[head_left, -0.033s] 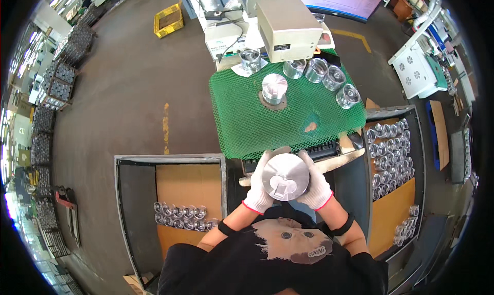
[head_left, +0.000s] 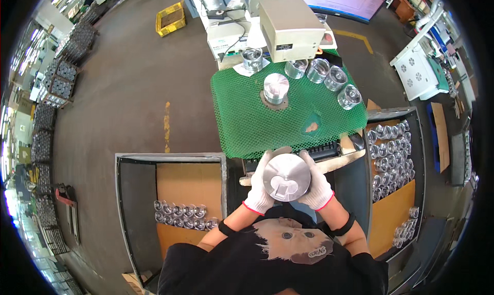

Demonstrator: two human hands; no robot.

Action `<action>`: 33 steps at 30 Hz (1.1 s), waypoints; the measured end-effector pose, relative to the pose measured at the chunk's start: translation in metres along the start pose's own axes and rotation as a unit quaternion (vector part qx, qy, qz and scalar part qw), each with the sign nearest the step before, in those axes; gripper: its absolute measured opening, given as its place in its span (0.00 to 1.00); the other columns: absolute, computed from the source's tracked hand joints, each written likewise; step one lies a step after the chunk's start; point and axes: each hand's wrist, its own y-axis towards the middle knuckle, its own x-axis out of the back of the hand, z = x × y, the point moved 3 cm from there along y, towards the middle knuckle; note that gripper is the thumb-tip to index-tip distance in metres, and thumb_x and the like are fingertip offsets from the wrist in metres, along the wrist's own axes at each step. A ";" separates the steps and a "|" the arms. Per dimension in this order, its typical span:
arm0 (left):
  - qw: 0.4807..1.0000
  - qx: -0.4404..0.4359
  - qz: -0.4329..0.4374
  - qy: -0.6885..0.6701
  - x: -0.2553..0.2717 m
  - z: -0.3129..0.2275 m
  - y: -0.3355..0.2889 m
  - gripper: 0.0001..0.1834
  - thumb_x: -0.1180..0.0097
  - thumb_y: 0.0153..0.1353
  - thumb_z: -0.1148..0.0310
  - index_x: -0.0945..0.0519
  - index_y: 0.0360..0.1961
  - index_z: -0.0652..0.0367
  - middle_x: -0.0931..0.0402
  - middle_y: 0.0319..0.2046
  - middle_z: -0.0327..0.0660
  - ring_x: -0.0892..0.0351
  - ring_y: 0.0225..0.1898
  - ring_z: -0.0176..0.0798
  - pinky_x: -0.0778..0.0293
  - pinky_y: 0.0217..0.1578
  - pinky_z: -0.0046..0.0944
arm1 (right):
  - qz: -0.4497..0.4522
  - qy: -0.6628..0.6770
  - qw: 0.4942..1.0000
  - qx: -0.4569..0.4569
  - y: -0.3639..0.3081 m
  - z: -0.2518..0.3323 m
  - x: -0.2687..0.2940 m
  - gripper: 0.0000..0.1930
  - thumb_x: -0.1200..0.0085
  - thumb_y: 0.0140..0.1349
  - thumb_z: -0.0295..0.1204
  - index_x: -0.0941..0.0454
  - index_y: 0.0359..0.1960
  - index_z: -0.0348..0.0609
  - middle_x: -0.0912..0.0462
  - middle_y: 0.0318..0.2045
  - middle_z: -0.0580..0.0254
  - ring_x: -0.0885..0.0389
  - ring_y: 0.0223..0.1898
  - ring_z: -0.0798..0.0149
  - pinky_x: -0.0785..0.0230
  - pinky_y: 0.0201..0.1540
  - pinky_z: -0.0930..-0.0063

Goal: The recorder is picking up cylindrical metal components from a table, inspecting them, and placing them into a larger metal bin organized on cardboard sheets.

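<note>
Both my hands, in white knit gloves with red cuffs, hold one metal piston in front of my chest. My left hand (head_left: 261, 187) is closed round its left side, and my right hand (head_left: 316, 184) grips the right side. The piston (head_left: 286, 176) turns its round, shiny crown up toward me, with a recess cut near the lower edge. Beyond it, on a green mesh mat (head_left: 242, 120), another piston (head_left: 277, 86) stands crown up over a round opening. Several more pistons (head_left: 335, 79) line the mat's far right, and a single piston (head_left: 252, 60) rests on white paper at the back left.
A left bin (head_left: 222, 187) and a right bin (head_left: 370, 192) hold rows of pistons on cardboard. A keyboard (head_left: 324, 152) lies under the mat's near edge, beside a mouse (head_left: 356, 140). A beige instrument box (head_left: 290, 30) and a monitor (head_left: 345, 2) stand behind.
</note>
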 end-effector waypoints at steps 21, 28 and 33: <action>0.884 -0.126 -0.196 0.406 0.181 -0.027 -0.042 0.22 0.51 0.69 0.56 0.25 0.56 0.59 0.23 0.44 0.35 0.26 0.45 0.29 0.29 0.45 0.31 | 0.085 -0.511 0.851 -0.085 0.096 -0.021 0.010 0.16 0.43 0.62 0.37 0.21 0.46 0.40 0.15 0.39 0.61 0.18 0.39 0.70 0.26 0.45 0.72; 0.897 -0.138 -0.305 0.290 0.242 -0.013 -0.093 0.20 0.49 0.68 0.57 0.23 0.53 0.60 0.23 0.38 0.35 0.27 0.36 0.28 0.30 0.40 0.30 | 0.113 -0.867 0.286 0.392 0.194 0.007 -0.064 0.16 0.48 0.54 0.44 0.20 0.26 0.44 0.19 0.30 0.50 0.19 0.33 0.48 0.26 0.39 0.56; 0.884 -0.166 -0.382 0.212 0.250 0.008 -0.110 0.20 0.48 0.67 0.58 0.22 0.52 0.61 0.22 0.38 0.37 0.26 0.38 0.29 0.30 0.41 0.30 | 0.011 -0.902 0.163 0.400 0.321 0.061 -0.084 0.06 0.47 0.51 0.32 0.21 0.24 0.44 0.20 0.26 0.50 0.19 0.31 0.49 0.27 0.33 0.52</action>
